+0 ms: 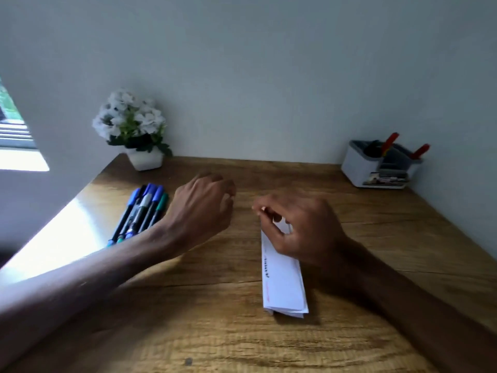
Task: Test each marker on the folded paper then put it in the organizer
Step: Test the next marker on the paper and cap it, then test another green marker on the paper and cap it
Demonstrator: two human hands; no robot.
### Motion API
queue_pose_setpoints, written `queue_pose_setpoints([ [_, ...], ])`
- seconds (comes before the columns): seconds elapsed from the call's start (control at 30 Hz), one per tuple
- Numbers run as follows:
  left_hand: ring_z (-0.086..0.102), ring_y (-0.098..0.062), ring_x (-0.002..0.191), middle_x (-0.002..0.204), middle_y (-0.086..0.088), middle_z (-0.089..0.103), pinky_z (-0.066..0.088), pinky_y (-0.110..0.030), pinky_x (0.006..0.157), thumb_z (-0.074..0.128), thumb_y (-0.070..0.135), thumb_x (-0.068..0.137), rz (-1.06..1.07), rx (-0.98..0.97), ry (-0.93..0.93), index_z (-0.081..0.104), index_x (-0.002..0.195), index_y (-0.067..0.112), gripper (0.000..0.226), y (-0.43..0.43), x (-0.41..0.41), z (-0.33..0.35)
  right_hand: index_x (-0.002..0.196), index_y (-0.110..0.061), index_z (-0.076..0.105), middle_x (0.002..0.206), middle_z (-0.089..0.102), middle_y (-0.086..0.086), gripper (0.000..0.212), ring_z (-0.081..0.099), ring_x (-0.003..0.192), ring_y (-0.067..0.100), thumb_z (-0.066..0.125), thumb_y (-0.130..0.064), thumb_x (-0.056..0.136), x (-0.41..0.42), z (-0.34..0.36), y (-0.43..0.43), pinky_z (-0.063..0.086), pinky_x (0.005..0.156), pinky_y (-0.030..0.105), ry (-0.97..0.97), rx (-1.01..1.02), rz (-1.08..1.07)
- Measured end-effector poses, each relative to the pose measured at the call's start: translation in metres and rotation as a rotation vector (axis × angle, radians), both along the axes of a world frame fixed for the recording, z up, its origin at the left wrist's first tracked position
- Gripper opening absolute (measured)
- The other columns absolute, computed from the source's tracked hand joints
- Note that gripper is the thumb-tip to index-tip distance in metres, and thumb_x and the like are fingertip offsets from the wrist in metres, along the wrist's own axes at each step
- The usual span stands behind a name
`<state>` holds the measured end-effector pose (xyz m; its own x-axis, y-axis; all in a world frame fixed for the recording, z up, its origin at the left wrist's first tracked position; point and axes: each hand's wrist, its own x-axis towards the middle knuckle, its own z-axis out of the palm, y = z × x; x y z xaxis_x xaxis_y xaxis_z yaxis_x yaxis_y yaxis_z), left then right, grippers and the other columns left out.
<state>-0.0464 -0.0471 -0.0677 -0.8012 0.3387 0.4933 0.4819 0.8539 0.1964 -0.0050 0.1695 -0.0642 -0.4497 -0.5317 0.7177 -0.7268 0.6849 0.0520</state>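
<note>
A folded white paper point(285, 286) lies lengthwise on the wooden desk right of centre, with dark and red scribbles along its left edge. My right hand point(301, 230) covers the paper's far end, and its curled fingers and thumb pinch that end. My left hand point(201, 208) hovers over the desk left of the paper, fingers curled under, with nothing seen in it. Several blue, grey and green markers point(142, 214) lie side by side just left of my left wrist. The white and grey organizer point(360, 168) stands at the back right with two red markers point(390, 142) in it.
A white pot of white flowers point(134, 127) stands at the back left against the wall. The desk point(215, 332) meets the wall at its back and right side. A bright patch of window light falls on its left edge.
</note>
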Motion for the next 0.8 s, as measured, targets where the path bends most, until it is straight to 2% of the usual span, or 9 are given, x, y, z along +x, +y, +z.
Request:
queue_pose_setpoints([
  [0.1,0.056,-0.03,0.114,0.114,-0.004,0.069,0.052,-0.045,0.088,0.065,0.034,0.086,0.135,-0.137,0.061,0.072,0.102,0.019,0.023,-0.024,0.012,-0.007,0.097,-0.014,0.075,0.083,0.075,-0.001,0.009,0.067,0.065,0.012,0.071,-0.019,0.09,-0.001,-0.008,-0.004,0.055,0.056,0.03,-0.029,0.049,0.048],
  [0.17,0.051,-0.035,0.116,0.119,-0.012,0.064,0.046,-0.048,0.094,0.062,0.043,0.088,0.268,-0.253,0.024,0.071,0.105,0.016,0.033,-0.031,0.014,-0.006,0.096,-0.013,0.076,0.083,0.076,0.0,0.01,0.068,0.065,0.013,0.072,-0.018,0.089,-0.001,-0.009,-0.005,0.056,0.055,0.032,-0.033,0.053,0.045],
  [0.27,0.051,-0.038,0.118,0.123,-0.02,0.061,0.041,-0.048,0.098,0.048,0.051,0.097,0.431,-0.397,-0.069,0.066,0.112,0.014,0.044,-0.036,0.017,-0.002,0.098,-0.012,0.077,0.084,0.077,0.0,0.013,0.068,0.064,0.012,0.075,-0.018,0.086,-0.002,-0.007,-0.005,0.054,0.055,0.023,-0.04,0.044,0.028],
  [0.33,0.054,-0.037,0.118,0.122,-0.018,0.064,0.042,-0.046,0.098,0.044,0.046,0.101,0.443,-0.435,-0.097,0.065,0.113,0.014,0.039,-0.035,0.019,0.002,0.1,-0.013,0.076,0.084,0.077,-0.001,0.016,0.067,0.064,0.01,0.075,-0.019,0.085,-0.002,-0.007,-0.004,0.05,0.056,0.018,-0.059,0.042,0.01],
  [0.4,0.055,-0.034,0.117,0.118,-0.015,0.066,0.045,-0.042,0.094,0.049,0.034,0.102,0.383,-0.443,-0.09,0.065,0.11,0.015,0.026,-0.032,0.021,0.003,0.101,-0.014,0.075,0.082,0.076,-0.002,0.016,0.066,0.063,0.01,0.075,-0.021,0.086,-0.003,-0.007,-0.002,0.051,0.055,0.019,-0.081,0.05,-0.004],
  [0.47,0.057,-0.032,0.115,0.115,-0.011,0.067,0.049,-0.041,0.088,0.057,0.022,0.098,0.279,-0.399,-0.091,0.066,0.109,0.015,0.015,-0.029,0.02,0.002,0.1,-0.015,0.075,0.081,0.075,-0.002,0.015,0.065,0.062,0.01,0.074,-0.022,0.087,-0.003,-0.007,-0.001,0.051,0.053,0.02,-0.089,0.053,-0.011],
  [0.6,0.066,-0.028,0.105,0.108,-0.007,0.072,0.057,-0.043,0.08,0.059,0.013,0.093,0.062,-0.085,-0.076,0.067,0.115,0.016,0.024,-0.028,0.014,-0.008,0.099,-0.014,0.076,0.082,0.076,-0.002,0.016,0.064,0.065,0.006,0.079,-0.016,0.083,-0.003,-0.006,-0.002,0.042,0.06,0.014,-0.107,0.053,-0.009],
  [0.7,0.068,-0.007,0.086,0.11,0.002,0.076,0.052,-0.022,0.076,0.071,0.02,0.09,0.009,0.125,-0.172,0.067,0.126,0.018,0.037,-0.028,0.012,-0.007,0.1,-0.014,0.076,0.084,0.077,-0.002,0.017,0.056,0.068,0.0,0.079,-0.017,0.083,-0.004,-0.006,-0.002,0.035,0.063,0.005,-0.139,0.052,-0.008],
  [0.8,0.068,0.006,0.074,0.1,0.008,0.078,0.053,-0.009,0.068,0.083,0.022,0.082,-0.028,0.22,-0.289,0.069,0.122,0.02,0.043,-0.029,0.01,-0.001,0.1,-0.014,0.077,0.087,0.077,-0.003,0.016,0.055,0.069,-0.001,0.075,-0.019,0.085,-0.004,-0.004,0.0,0.034,0.064,0.002,-0.168,0.042,-0.003],
])
